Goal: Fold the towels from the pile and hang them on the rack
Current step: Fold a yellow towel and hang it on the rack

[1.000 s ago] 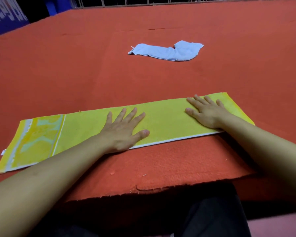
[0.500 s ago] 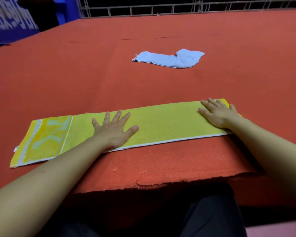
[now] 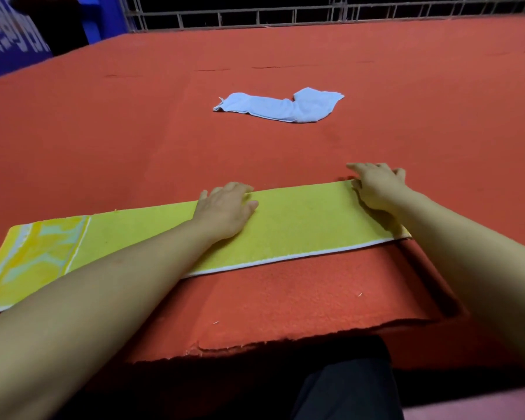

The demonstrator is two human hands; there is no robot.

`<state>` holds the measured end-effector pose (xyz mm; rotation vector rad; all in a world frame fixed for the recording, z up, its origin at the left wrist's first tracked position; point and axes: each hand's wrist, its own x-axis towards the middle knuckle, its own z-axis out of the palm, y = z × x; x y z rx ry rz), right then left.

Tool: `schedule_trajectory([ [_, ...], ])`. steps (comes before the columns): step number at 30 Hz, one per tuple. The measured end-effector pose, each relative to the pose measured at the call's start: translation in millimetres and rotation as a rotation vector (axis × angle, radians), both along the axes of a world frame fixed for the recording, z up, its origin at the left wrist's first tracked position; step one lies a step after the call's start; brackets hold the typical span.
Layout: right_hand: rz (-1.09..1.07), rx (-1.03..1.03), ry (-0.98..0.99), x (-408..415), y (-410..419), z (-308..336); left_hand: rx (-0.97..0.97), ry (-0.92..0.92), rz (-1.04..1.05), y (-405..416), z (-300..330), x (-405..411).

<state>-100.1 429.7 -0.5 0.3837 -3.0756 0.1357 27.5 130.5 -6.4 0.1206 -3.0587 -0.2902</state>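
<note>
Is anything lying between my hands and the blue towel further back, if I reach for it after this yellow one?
Nothing visible does. Between the left hand, the right hand and the blue towel there is only bare red table covering. Both hands are on the yellow towel's far edge.

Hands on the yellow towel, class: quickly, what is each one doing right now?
Left hand: fingers curl over the far edge of the yellow towel, gripping it.
Right hand: fingers grip the towel's far right corner.
</note>
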Motion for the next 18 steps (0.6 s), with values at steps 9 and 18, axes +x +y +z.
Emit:
schedule_trajectory([
  [9,0.135,0.095,0.019,-35,23,11,0.105,-0.037,0.039,-11,6,-36],
  [18,0.28,-0.376,0.15,0,53,30,0.504,0.058,-0.059,-15,31,-8],
])
